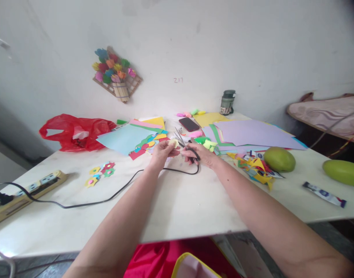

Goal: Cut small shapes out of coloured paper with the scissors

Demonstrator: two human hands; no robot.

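My right hand (pixel 198 153) is closed round the black handles of a pair of scissors (pixel 180 137), whose metal blades point up and to the left. In my left hand (pixel 163 151) is a small pale yellow piece of paper (pixel 174 143), pinched between thumb and fingers close to the blades. Whether the blades touch the paper I cannot tell. Cut paper shapes in several colours (pixel 145 145) lie just left of my left hand. Yellow-green and green lumps (pixel 208 144) sit beyond my right hand.
Paper flowers (pixel 108 169) lie at left, near a power strip (pixel 35 189) whose black cable (pixel 107 200) runs towards my hands. A red bag (pixel 75 133), a phone (pixel 189 124), coloured sheets (pixel 246 132), paper scraps (pixel 256 168), a green fruit (pixel 279 159) and a tube (pixel 324 194) surround the work area.
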